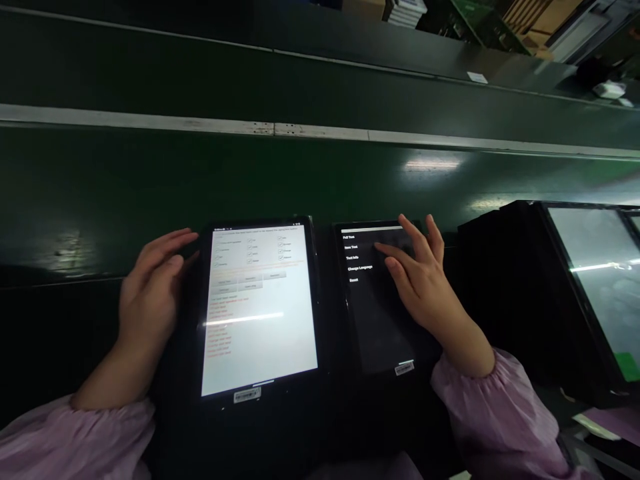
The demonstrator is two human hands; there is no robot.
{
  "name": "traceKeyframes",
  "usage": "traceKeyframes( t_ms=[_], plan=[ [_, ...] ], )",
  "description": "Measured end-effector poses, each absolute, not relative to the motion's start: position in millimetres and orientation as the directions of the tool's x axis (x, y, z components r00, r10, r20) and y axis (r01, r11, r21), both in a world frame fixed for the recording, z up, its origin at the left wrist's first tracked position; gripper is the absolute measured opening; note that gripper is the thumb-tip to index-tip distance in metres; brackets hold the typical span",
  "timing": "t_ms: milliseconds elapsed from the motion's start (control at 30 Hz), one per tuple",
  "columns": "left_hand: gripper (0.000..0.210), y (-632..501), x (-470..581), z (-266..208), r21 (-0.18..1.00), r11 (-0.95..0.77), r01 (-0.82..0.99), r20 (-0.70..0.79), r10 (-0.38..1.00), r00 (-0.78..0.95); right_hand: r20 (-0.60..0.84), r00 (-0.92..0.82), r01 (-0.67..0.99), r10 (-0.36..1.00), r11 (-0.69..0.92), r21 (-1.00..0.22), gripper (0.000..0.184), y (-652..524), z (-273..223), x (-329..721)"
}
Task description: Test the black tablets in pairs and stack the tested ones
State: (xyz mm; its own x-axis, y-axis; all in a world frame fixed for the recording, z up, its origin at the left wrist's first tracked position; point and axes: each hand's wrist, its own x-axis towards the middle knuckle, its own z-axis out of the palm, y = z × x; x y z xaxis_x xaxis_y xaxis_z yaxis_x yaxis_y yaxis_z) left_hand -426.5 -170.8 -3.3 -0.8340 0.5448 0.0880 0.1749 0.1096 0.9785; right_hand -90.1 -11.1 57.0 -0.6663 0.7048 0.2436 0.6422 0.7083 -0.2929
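Two tablets lie side by side in front of me. The left tablet (280,333) has a white screen with checkboxes, grey buttons and lines of red text. My left hand (153,293) rests beside its upper left edge, fingers stretched out and holding nothing. The right tablet (377,320) shows a dark menu with white lines such as Full Test and Item Test. Over its upper right part is my right hand (423,280), fingers spread, the index fingertip at the screen near Item Test. A small barcode label sits at the lower edge of each tablet.
A black stand or case (500,267) with another tablet (595,267) tilted on it is at the right. Beyond the tablets runs a green surface with a pale metal strip (200,125). Boxes and green crates (480,23) stand at the far back.
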Motion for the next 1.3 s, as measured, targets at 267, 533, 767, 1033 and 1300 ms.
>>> traceKeyframes(
  t_ms=[267,533,767,1033,1300],
  plan=[
    [0.037,-169.4,-429.7,2.5,0.869,0.263,0.420,0.146,0.675,-0.723,0.359,-0.585,0.648,0.727,0.686,-0.332,0.046,-12.2,62.1,-84.7],
    [0.046,-167.3,-422.9,4.9,0.867,0.293,0.404,0.126,0.655,-0.745,-0.002,-0.794,0.429,0.608,0.558,-0.710,0.051,-92.9,92.7,-119.9],
    [0.043,-170.2,-425.2,5.6,0.857,0.316,0.407,0.116,0.651,-0.750,-0.288,-0.748,0.578,0.598,0.374,-0.725,0.082,-126.2,88.5,-143.0],
    [0.041,-171.0,-429.7,-0.1,0.869,0.287,0.403,0.124,0.663,-0.738,-0.064,-0.760,0.514,0.647,0.538,-0.668,0.043,-102.5,83.4,-127.5],
    [0.039,-167.9,-427.9,-0.9,0.881,0.261,0.395,0.148,0.640,-0.754,0.328,-0.541,0.736,0.774,0.625,-0.259,0.038,-60.8,55.1,-104.6]
  ],
)
